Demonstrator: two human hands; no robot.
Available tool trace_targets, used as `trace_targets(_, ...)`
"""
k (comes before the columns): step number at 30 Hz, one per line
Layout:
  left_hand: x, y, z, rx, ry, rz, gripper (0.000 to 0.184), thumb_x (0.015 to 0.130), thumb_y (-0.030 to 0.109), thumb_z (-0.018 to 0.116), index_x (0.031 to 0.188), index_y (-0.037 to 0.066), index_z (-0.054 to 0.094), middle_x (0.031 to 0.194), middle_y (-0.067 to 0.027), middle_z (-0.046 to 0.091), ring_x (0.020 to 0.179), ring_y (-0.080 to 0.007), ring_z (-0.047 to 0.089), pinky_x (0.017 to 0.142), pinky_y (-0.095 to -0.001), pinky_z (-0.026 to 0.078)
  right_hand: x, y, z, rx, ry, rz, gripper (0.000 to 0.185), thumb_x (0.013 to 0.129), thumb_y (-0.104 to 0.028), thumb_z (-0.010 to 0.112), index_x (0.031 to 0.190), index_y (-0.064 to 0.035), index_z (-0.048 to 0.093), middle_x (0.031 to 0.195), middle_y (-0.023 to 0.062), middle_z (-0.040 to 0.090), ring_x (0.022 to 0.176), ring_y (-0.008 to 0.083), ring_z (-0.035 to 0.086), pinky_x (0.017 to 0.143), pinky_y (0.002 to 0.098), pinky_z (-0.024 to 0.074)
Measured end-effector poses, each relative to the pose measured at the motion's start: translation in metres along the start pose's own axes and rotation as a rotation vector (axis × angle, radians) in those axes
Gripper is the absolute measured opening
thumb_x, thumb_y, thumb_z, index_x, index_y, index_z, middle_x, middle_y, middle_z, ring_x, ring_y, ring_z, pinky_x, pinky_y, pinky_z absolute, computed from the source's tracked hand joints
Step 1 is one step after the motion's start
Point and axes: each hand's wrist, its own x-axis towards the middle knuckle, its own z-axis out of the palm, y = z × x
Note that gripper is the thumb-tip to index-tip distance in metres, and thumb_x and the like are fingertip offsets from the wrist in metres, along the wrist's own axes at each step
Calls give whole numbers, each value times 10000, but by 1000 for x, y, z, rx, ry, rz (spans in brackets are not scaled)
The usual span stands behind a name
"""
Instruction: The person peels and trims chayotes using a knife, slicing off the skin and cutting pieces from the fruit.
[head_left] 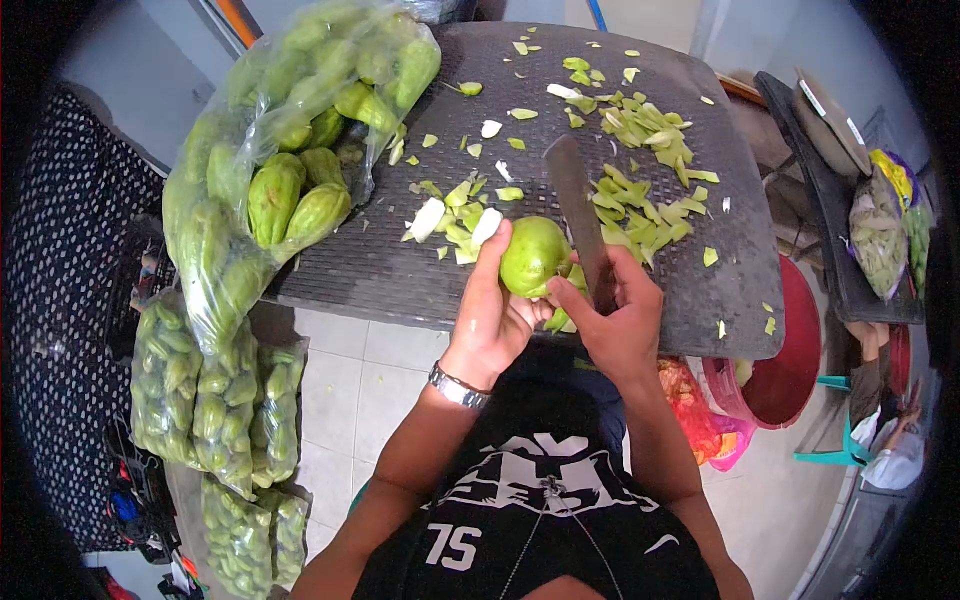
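My left hand [482, 318] is closed around a round green chayote [533, 258] just above the near edge of the dark woven-pattern table [400, 290]. A white covering [487, 226] sits on the tip of the left thumb. In my right hand [625, 312] is a knife [574, 190], its broad dark blade pointing up and away, right beside the chayote. The right thumb reaches to the chayote's lower right side. Thin green peelings [640, 220] lie in a heap beyond the knife, and a smaller pile of peelings [460, 212] is behind the left thumb.
A large open plastic bag of chayotes [215, 180] covers the table's left side. Several filled bags [165, 380] stand lower left. Below the right corner is a red tub [790, 350], beside a red net bag [688, 410]. A side table [830, 220] holds bagged vegetables [880, 235].
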Motion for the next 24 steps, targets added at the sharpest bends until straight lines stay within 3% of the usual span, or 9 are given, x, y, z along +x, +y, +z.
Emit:
trace_targets(4, 0, -3, -4, 24, 21, 13, 451, 1033, 546, 545, 1191, 130, 621, 997, -22, 717, 757, -155, 687, 601, -294, 550, -2, 0, 3, -39, 1, -30, 326, 787, -138, 848, 1015, -2, 658, 818, 139, 685, 719, 224, 692, 669, 359, 534)
trace_targets(7, -1, -5, -13, 64, -78, 12, 440, 1031, 533, 550, 1184, 126, 622, 974, -25, 718, 747, -153, 688, 594, -298, 547, -5, -2, 0, -111, 3, -86, 308, 769, -93, 821, 1016, -6, 658, 838, 162, 691, 748, 298, 714, 683, 381, 542)
trace_targets(10, -1, -9, -5, 83, 36, 22, 464, 1035, 537, 547, 1176, 100, 615, 948, -53, 721, 691, -172, 694, 533, -265, 514, -6, -6, -4, -191, 1, -134, 322, 747, -69, 807, 1024, -9, 655, 875, 190, 693, 802, 382, 716, 703, 410, 552)
trace_targets(15, 3, -15, -6, 148, 59, 36, 457, 1041, 528, 548, 1177, 94, 595, 960, -63, 718, 702, -187, 707, 548, -269, 527, -7, 3, -7, -208, 32, -159, 357, 743, -80, 822, 1047, -13, 647, 897, 196, 698, 830, 389, 721, 721, 428, 558)
trace_targets(24, 1, -21, -6, 112, 123, 76, 468, 1057, 506, 531, 1286, 100, 572, 1100, -52, 710, 883, -144, 723, 607, -285, 586, -8, 4, 0, -241, -15, -155, 389, 753, -107, 820, 1077, -13, 627, 913, 197, 701, 843, 399, 716, 734, 446, 560)
